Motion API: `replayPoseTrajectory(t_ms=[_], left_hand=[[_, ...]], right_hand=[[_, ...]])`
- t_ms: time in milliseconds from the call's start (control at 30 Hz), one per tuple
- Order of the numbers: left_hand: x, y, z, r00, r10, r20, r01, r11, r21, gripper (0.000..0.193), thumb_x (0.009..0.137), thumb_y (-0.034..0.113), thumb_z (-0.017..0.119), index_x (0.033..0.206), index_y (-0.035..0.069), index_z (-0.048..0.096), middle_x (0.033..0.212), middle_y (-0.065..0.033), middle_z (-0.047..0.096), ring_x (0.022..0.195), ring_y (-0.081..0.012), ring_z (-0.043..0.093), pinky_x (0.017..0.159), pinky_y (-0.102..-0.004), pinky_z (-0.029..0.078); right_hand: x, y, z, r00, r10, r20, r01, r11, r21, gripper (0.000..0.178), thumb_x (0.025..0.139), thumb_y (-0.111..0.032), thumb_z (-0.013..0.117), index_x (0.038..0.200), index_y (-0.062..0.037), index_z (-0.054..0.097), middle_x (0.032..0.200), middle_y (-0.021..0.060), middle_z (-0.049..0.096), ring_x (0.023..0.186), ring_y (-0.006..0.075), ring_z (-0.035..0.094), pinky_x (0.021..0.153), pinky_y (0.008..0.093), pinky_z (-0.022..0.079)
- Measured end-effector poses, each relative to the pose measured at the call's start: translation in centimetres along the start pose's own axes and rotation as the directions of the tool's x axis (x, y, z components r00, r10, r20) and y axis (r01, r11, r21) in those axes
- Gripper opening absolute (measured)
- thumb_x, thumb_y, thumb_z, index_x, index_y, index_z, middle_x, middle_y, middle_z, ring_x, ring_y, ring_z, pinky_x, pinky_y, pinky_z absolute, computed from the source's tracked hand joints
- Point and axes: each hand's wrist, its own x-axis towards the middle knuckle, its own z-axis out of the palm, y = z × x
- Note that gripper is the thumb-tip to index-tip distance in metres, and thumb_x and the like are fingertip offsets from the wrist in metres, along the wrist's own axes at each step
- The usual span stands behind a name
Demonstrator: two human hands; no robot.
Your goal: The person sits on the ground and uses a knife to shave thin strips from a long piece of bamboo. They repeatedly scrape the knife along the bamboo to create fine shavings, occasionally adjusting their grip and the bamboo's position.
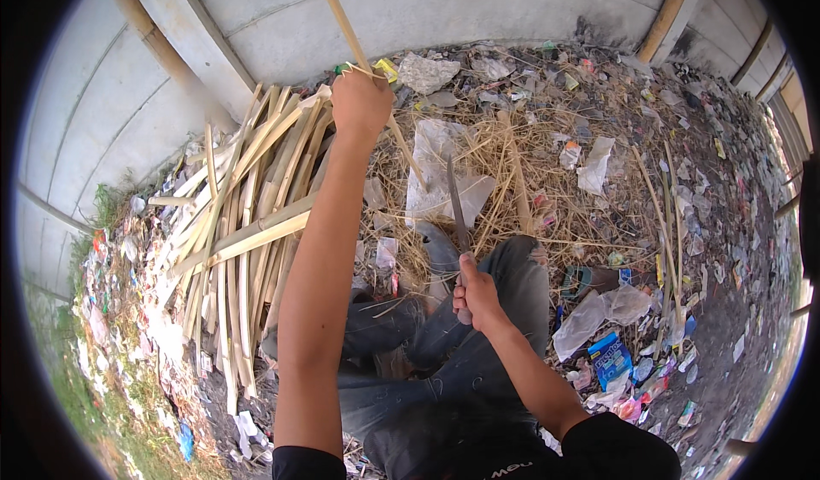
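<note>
My left hand (361, 102), arm stretched forward, is closed around a long, thin bamboo strip (340, 17). One end of the strip rises toward the wall, and its lower end slants down over a white plastic sheet (434, 151). In front of my right knee, my right hand (477, 297) grips the handle of a long-bladed knife (458, 202). The blade points forward, away from me, and stands apart from the strip. Pale shavings (487, 151) lie on the ground around the sheet.
To the left lies a heap of split bamboo strips (248, 198). A grey panel wall (444, 10) with posts closes off the far side. Plastic litter, including a blue packet (610, 360), covers the ground at right. A few thin sticks (671, 232) lie there too.
</note>
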Motion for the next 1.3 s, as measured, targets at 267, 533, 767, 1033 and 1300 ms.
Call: replayPoseTrajectory(t_ms=[267, 533, 767, 1033, 1300], left_hand=[[0.4, -0.1, 0.8, 0.998, 0.031, 0.054, -0.030, 0.999, -0.015, 0.035, 0.096, 0.024, 0.068, 0.082, -0.008, 0.073, 0.080, -0.0273, 0.073, 0.083, -0.0442, 0.074, 0.077, -0.0519, 0.060], [-0.1, -1.1, -0.8, 0.984, 0.019, 0.175, 0.016, 0.980, -0.199, 0.030, 0.102, 0.025, 0.069, 0.108, -0.004, 0.076, 0.080, -0.0120, 0.077, 0.066, -0.0196, 0.076, 0.062, -0.0307, 0.063], [-0.5, -1.5, -3.3, 0.860, 0.267, 0.436, -0.082, 0.913, -0.399, 0.035, 0.099, 0.036, 0.077, 0.102, 0.001, 0.078, 0.093, -0.0067, 0.079, 0.081, -0.0133, 0.071, 0.065, -0.0301, 0.060], [-0.7, -1.1, -5.0, 0.797, 0.290, 0.529, -0.069, 0.915, -0.397, 0.037, 0.098, 0.041, 0.077, 0.103, 0.005, 0.081, 0.093, -0.0021, 0.077, 0.085, -0.0136, 0.070, 0.073, -0.0318, 0.059], [-0.5, -1.6, -4.4, 0.801, 0.301, 0.518, -0.086, 0.913, -0.398, 0.040, 0.098, 0.046, 0.075, 0.105, 0.007, 0.081, 0.098, -0.0015, 0.077, 0.087, -0.0131, 0.069, 0.074, -0.0309, 0.058]], right_hand=[[0.7, 3.1, 1.3, 0.658, -0.734, 0.166, 0.738, 0.673, 0.050, 0.043, 0.112, -0.044, 0.055, 0.087, -0.0081, 0.054, 0.065, 0.0021, 0.053, 0.050, 0.0093, 0.051, 0.046, 0.0303, 0.044], [2.4, 1.3, 0.2, 0.977, -0.191, 0.095, 0.199, 0.977, -0.076, 0.055, 0.106, -0.052, 0.062, 0.077, -0.0068, 0.053, 0.063, 0.0020, 0.050, 0.046, 0.0121, 0.051, 0.045, 0.0316, 0.043], [-2.0, -1.5, 2.3, 0.720, -0.668, 0.189, 0.665, 0.742, 0.087, 0.048, 0.110, -0.046, 0.057, 0.081, -0.0076, 0.052, 0.063, -0.0002, 0.050, 0.048, 0.0092, 0.049, 0.046, 0.0295, 0.042], [-0.7, -0.7, -0.8, 0.984, -0.108, 0.144, 0.123, 0.988, -0.098, 0.060, 0.104, -0.062, 0.061, 0.074, -0.0109, 0.050, 0.062, 0.0005, 0.049, 0.047, 0.0106, 0.049, 0.048, 0.0305, 0.046], [-2.1, -1.5, 1.6, 0.613, -0.766, 0.194, 0.757, 0.640, 0.135, 0.041, 0.113, -0.034, 0.054, 0.084, -0.0063, 0.049, 0.061, -0.0006, 0.047, 0.051, 0.0081, 0.049, 0.046, 0.0281, 0.040]])
